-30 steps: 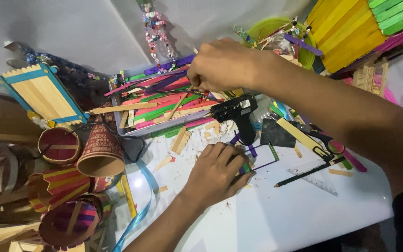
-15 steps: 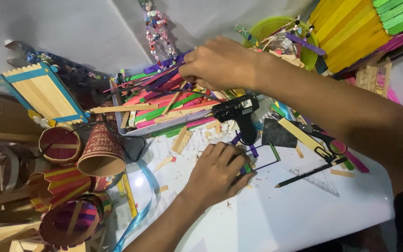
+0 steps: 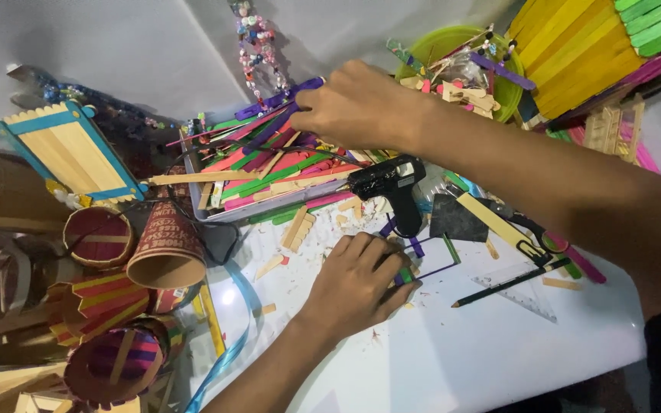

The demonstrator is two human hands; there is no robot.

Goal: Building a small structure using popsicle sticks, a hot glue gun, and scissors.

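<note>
Left hand (image 3: 357, 283) lay palm down on the white table (image 3: 453, 359), fingers curled and pressing flat on a small frame of purple and green sticks (image 3: 422, 256), which stuck out from under the fingertips toward 2 o'clock. Black glue gun (image 3: 392, 187) stood just beyond that hand at 12 o'clock, nozzle pointing to 9 o'clock. Right hand (image 3: 361, 103) reached farther out, knuckles up, fingers closed over the purple craft sticks (image 3: 284, 103) at the far edge of the tray of coloured sticks (image 3: 269, 172); whether it pinched one, could not tell. Those sticks ran long axis 8 to 2 o'clock. Right hand was the nearer to the tray; the left was well apart from it.
</note>
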